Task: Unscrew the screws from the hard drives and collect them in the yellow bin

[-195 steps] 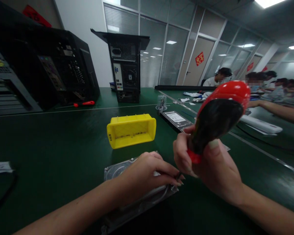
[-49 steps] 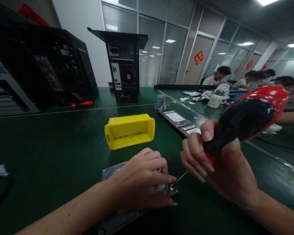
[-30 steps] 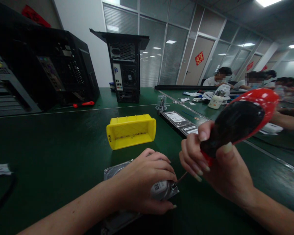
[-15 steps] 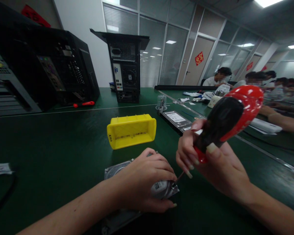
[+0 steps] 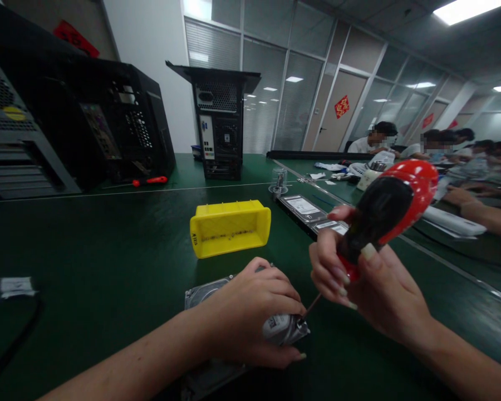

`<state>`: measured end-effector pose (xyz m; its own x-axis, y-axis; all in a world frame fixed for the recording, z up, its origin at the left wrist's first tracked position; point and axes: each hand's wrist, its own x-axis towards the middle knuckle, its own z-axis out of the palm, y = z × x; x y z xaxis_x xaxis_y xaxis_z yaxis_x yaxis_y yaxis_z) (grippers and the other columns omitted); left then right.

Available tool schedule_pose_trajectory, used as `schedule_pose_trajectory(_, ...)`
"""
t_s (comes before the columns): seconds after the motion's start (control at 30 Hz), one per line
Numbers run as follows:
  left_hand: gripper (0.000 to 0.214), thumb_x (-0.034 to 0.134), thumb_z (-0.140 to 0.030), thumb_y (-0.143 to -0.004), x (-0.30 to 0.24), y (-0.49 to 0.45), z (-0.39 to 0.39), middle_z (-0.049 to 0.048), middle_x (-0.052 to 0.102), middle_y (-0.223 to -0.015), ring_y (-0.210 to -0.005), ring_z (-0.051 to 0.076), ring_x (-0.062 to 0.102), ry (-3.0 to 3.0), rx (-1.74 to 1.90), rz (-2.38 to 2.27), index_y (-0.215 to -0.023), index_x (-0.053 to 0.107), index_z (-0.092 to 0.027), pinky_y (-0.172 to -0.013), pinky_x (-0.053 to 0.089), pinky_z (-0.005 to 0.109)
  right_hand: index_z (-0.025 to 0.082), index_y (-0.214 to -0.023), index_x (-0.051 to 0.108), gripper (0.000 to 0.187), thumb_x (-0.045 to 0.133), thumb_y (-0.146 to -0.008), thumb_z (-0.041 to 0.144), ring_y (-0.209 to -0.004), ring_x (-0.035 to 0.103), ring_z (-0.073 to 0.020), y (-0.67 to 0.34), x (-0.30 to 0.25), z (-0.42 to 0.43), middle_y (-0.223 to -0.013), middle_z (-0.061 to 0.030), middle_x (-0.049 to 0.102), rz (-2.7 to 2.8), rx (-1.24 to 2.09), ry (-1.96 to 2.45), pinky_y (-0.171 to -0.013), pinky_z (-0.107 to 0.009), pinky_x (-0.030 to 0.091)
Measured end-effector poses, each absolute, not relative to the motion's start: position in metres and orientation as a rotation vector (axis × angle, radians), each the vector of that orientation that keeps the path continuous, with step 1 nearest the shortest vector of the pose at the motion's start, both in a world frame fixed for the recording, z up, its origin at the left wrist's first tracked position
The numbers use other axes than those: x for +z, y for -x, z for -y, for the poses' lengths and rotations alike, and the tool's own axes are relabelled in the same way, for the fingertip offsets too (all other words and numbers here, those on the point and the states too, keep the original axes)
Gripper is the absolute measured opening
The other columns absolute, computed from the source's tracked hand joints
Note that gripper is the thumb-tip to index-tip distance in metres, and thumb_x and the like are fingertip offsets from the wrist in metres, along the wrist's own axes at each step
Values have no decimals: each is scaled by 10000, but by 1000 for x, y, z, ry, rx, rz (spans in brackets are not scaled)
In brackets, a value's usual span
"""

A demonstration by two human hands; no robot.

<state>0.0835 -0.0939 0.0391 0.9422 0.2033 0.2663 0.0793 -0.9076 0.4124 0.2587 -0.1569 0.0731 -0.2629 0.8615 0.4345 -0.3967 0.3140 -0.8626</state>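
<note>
My left hand point(image 5: 259, 312) is closed over a silver hard drive point(image 5: 281, 329), gripping it from above and covering most of it. Fingers of my right hand point(image 5: 359, 273) wrap round the red and black handle of a screwdriver point(image 5: 384, 206). Its thin shaft slants down to the left, and the tip meets the right corner of the drive. Another silver metal part shows below my left forearm, mostly hidden; I cannot tell whether it belongs to the same drive. Just beyond my hands, a yellow bin point(image 5: 229, 209) lies with small dark screws inside.
More hard drives point(image 5: 303, 207) lie behind my right hand, near a clear plastic cup point(image 5: 279, 181). Computer cases point(image 5: 221, 122) stand at the back and left. A red screwdriver point(image 5: 150, 181) lies by one case. Several people point(image 5: 379, 139) sit at the right.
The view has shifted slightly, so everything sits a little lower and further right. The screwdriver handle has turned a little; its tip stays at the drive's corner.
</note>
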Motion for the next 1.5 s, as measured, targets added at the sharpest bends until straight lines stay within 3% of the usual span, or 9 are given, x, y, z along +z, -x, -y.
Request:
schedule_pose_trajectory(0.53,389,701,-398,-765,38,-83,91,7,696,-1080,-1019,216,574,-2664,442,-176,-1118,629,-252,-947,275,372,361,-1211,450,282,420,-931,361,-580,336,-124,-261,68,162,-742,10,399,1390,1288,496,-501,-249,317)
schedule_pose_trajectory(0.8,336,702,-408,-762,38,-82,91,-1,700,-1065,-1003,201,582,-2660,451,-176,-1039,648,-223,-956,269,367,349,-1188,463,259,425,-932,357,-587,346,-121,-260,69,160,-719,14,381,1366,1276,463,-506,-243,314)
schedule_pose_trajectory(1.27,389,702,-406,-763,38,-82,90,1,698,-1086,-1015,218,582,-2661,454,-163,-1110,627,-245,-935,275,370,374,-1231,436,316,470,-917,393,-609,400,-144,-266,64,164,-743,-7,436,1424,1223,553,-512,-278,349)
schedule_pose_trajectory(1.5,350,699,-417,-757,37,-81,89,7,703,-1063,-1005,217,589,-2662,466,-154,-1045,642,-226,-933,277,367,367,-1194,473,288,501,-907,372,-580,381,-137,-262,71,165,-701,2,417,1388,1199,551,-493,-266,356)
